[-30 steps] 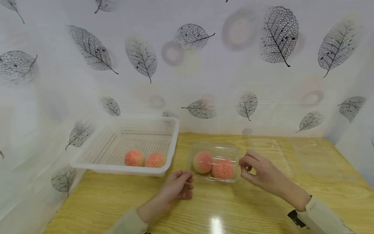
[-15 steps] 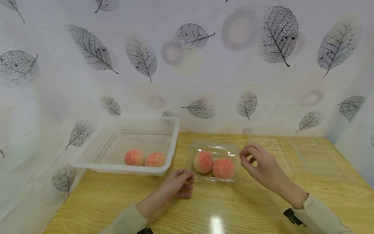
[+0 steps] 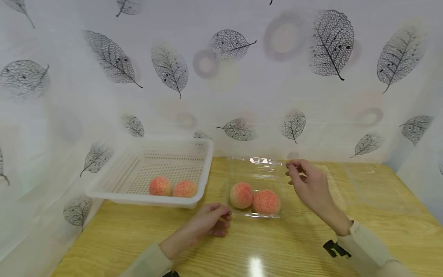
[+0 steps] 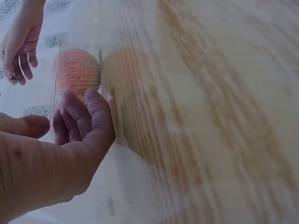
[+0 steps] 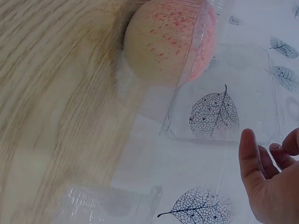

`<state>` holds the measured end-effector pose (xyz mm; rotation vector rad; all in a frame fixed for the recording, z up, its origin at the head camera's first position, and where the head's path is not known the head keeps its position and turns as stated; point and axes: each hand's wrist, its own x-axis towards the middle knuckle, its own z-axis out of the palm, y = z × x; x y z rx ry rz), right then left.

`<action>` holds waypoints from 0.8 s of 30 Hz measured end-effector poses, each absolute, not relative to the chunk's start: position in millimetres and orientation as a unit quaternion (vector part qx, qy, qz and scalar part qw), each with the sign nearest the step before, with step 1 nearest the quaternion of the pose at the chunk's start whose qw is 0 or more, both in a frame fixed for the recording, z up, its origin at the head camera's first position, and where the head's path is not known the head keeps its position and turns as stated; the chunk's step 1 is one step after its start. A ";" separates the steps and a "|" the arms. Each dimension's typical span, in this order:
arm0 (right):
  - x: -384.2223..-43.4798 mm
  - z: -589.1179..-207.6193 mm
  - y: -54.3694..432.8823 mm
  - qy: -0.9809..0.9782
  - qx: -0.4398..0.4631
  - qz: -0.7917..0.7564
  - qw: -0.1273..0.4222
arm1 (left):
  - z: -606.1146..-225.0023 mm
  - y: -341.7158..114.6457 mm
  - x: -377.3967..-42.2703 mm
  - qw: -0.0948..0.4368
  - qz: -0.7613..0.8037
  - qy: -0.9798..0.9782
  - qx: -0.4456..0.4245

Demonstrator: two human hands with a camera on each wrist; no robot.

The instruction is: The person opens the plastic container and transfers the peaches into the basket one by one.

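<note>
A clear plastic clamshell box [image 3: 254, 214] stands on the table with its lid [image 3: 257, 165] raised at the back. Inside it lie two pink-and-yellow peaches: the left one [image 3: 241, 195] and the right one [image 3: 266, 201]. My right hand [image 3: 309, 184] pinches the lid's right corner between thumb and fingers; the right wrist view shows the lid [image 5: 233, 93] upright beside that hand [image 5: 273, 179]. At the box's front left corner rests my left hand [image 3: 209, 221], fingers loosely bent, thumb apart from them. In the left wrist view the left hand [image 4: 70, 140] overlaps the box near a peach [image 4: 77, 70].
To the left, a white perforated basket [image 3: 204, 169] holds two more peaches, one [image 3: 160, 186] beside the other [image 3: 185, 188]. More clear plastic containers [image 3: 377, 188] lie on the wooden table [image 3: 263, 246] at the right. A leaf-patterned sheet [image 3: 256, 96] hangs behind the table.
My right hand has moved up and back, and the box's lid has swung open with it, from over the peaches to upright behind them. The left hand has hardly moved.
</note>
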<state>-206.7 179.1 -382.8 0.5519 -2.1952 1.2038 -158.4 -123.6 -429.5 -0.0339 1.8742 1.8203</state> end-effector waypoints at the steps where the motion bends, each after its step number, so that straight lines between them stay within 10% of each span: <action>1: -206.8 -382.2 178.0 -0.821 0.190 0.466 0.270 | -429.7 -123.2 -158.8 0.262 0.671 0.693 -0.011; 24: -218.8 -387.3 159.7 -0.855 0.057 0.511 0.065 | -432.7 -121.7 -160.6 0.259 0.675 0.691 -0.011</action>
